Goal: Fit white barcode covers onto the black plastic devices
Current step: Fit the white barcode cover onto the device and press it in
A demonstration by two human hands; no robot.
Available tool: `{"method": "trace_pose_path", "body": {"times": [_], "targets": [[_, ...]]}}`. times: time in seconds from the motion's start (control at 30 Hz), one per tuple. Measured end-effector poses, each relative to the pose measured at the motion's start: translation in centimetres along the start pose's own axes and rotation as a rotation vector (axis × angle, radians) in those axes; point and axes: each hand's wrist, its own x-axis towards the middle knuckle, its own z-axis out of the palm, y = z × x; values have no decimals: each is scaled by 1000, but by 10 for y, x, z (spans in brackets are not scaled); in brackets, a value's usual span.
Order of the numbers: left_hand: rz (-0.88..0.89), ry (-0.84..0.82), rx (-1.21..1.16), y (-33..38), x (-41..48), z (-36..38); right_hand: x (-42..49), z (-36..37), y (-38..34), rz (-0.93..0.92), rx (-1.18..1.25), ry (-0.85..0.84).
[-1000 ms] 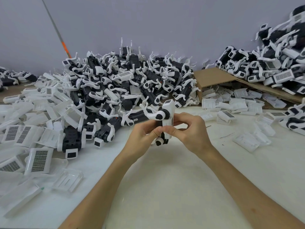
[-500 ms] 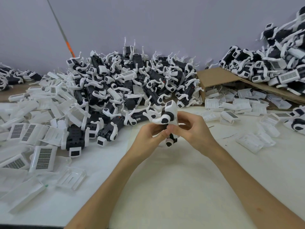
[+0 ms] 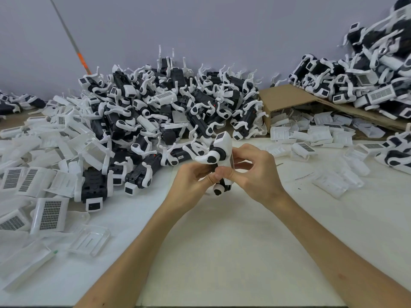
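Note:
A black plastic device [image 3: 219, 156] with white arms stands nearly upright above the table's middle, held between both hands. My left hand [image 3: 191, 181] grips its lower left side, fingers curled under it. My right hand [image 3: 255, 172] holds its right side, thumb pressing a white barcode cover [image 3: 229, 152] that lies along the device's right face. The device's lower black end with a white wheel pokes out below my fingers. My palms hide the middle of the device.
A big heap of black-and-white devices [image 3: 169, 112] fills the far middle. Loose white covers [image 3: 49, 214] lie at the left. An open cardboard box [image 3: 287, 101] with more covers [image 3: 320, 132] sits at the right, with another pile of devices [image 3: 373, 81] behind it.
The device has tilted a little, its white arm swinging down to the left. My right thumb has slid onto the cover's lower edge. Both hands stay in the same spot.

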Motion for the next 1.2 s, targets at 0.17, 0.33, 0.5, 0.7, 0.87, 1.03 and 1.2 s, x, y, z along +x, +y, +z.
{"method": "trace_pose_path", "body": {"times": [0.17, 0.33, 0.5, 0.7, 0.87, 1.03, 1.2], "targets": [[-15, -40, -17, 0, 0, -3, -1, 3, -3, -11, -62, 65], [-38, -96, -75, 0, 0, -4, 8, -14, 0, 95, 31, -136], [-49, -106, -51, -3, -1, -2, 12, -25, 1, 118, 46, -282], [-62, -33, -62, -1, 0, -4, 7, -8, 3, 52, -97, -10], [-82, -85, -199, -2, -1, -1, 16, -41, 11, 151, 330, -292], [-139, -86, -286, -1, 0, -8, 21, -57, 16, 350, 767, -224], [-163, 6, -343, 0, 2, 0, 19, -26, 8, 314, 537, -41]]}}
